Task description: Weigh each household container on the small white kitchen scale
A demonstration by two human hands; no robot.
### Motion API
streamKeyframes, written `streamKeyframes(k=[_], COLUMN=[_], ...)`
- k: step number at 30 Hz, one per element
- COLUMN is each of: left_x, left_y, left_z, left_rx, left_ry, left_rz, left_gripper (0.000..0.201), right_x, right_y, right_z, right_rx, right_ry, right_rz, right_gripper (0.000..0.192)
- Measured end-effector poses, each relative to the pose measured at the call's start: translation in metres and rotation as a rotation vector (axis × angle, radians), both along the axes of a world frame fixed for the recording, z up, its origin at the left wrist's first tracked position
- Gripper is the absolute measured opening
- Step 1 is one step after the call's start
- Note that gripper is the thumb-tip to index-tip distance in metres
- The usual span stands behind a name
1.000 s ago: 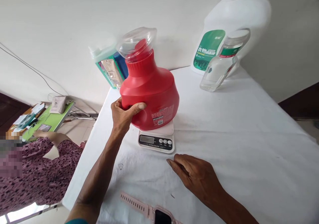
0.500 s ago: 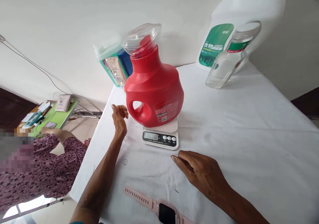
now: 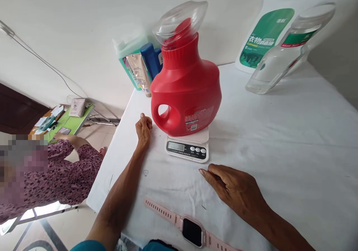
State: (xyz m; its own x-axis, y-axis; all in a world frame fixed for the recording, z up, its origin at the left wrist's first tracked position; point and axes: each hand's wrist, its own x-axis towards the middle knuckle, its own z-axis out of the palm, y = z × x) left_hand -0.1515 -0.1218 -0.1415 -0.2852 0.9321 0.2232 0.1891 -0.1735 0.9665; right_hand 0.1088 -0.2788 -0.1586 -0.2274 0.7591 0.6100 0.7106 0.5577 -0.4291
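Observation:
A red plastic jug (image 3: pixel 186 83) with a side handle stands on a white kitchen scale (image 3: pixel 187 156). A clear plastic container (image 3: pixel 181 18) sits tilted over the jug's top, with red plastic showing through. The scale's display and buttons face me; no digits can be read. My left hand (image 3: pixel 144 130) rests on the white cloth left of the jug, apart from its handle, fingers curled in and thumb up. My right hand (image 3: pixel 233 186) lies in front of the scale, not touching it, fingers folded under and thumb pointing at the scale. Nothing shows in either hand.
A pink smartwatch (image 3: pixel 191 231) lies near the front edge. Behind are a beige tube (image 3: pixel 138 72), a blue bottle (image 3: pixel 151 61), a clear glass bottle (image 3: pixel 282 64) and a large white bottle (image 3: pixel 268 31). A person in a patterned garment (image 3: pixel 75 172) sits left by a green table (image 3: pixel 69 122).
The view has shifted, so everything sits differently in the picture. My left hand's fingers have curled in more. My right hand, the jug and the scale keep their places on the table.

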Motion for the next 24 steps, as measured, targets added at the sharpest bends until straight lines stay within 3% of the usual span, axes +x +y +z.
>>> streamKeyframes(k=[12, 15, 19, 22, 24], left_x=[0.001, 0.008, 0.030, 0.048, 0.057], left_y=[-0.003, -0.009, -0.022, -0.029, -0.029], left_z=[0.007, 0.026, 0.066, 0.092, 0.102], left_rx=[0.011, 0.113, 0.256, 0.254, 0.210], left_ry=[0.014, -0.012, -0.003, 0.034, 0.038], left_rz=[-0.014, -0.051, -0.157, -0.215, -0.255], left_gripper=[0.075, 0.071, 0.072, 0.070, 0.069], right_x=[0.001, 0.000, 0.002, 0.003, 0.004], right_y=[0.000, 0.000, -0.002, -0.003, -0.003], right_z=[0.000, 0.000, -0.003, -0.006, -0.008], right_rx=[0.013, -0.003, -0.028, -0.033, -0.023], right_ry=[-0.008, -0.005, -0.015, -0.020, -0.015], right_rz=[0.000, 0.003, 0.002, 0.001, 0.004], right_gripper=[0.045, 0.045, 0.045, 0.043, 0.042])
